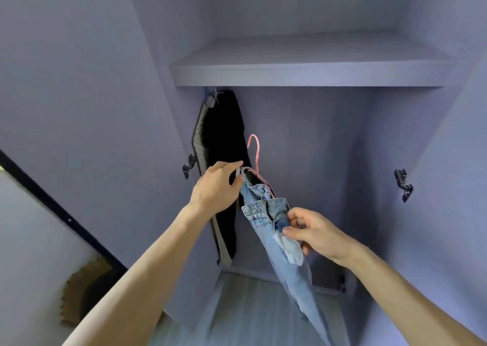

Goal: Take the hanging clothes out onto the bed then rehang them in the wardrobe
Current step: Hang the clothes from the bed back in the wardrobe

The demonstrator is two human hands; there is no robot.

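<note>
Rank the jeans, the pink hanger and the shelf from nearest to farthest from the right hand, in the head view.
1. Jeans: pinched at the waist by the right hand.
2. Pink hanger: up and to the left, at the top of the jeans.
3. Shelf: well above, overhead.

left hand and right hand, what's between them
Head view: the jeans, waistband on the pink hanger, stretch from left hand to right hand.
</note>
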